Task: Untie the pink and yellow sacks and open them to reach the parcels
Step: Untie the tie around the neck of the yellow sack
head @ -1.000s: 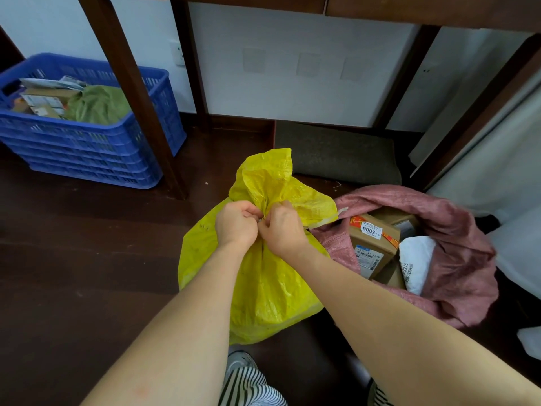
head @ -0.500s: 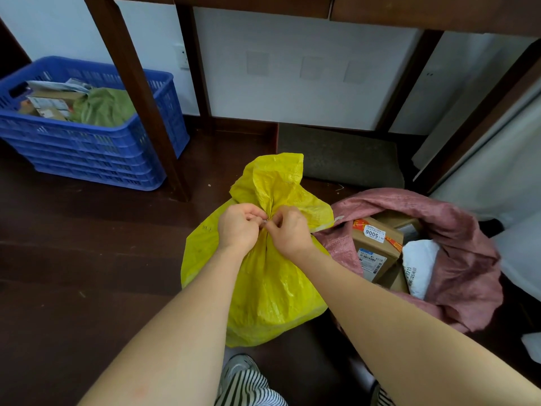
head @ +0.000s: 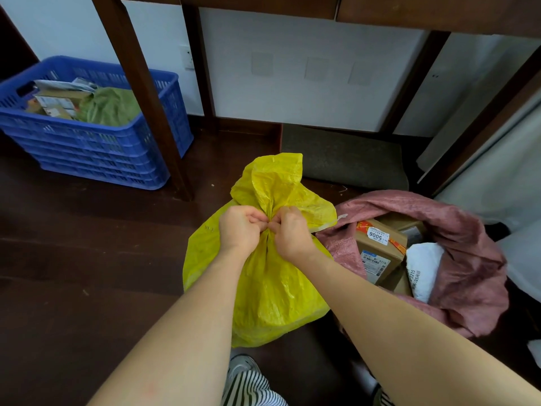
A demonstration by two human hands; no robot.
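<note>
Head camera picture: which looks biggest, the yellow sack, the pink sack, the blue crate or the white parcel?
1. Yellow sack and pink sack: they look alike, too close to rank.
2. Blue crate, though it sits farther away, so it may really be bigger.
3. White parcel.

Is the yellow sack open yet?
No, still tied: the yellow sack's neck is bunched tight, both hands pinching at the tie.

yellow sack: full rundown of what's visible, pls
The yellow sack looks like thin, crinkled woven plastic. It stands upright on the dark wood floor, bulging, its neck still cinched with a ruffled top flaring above. The left hand and right hand pinch at the neck. Its right side is against the open pink sack.
</note>
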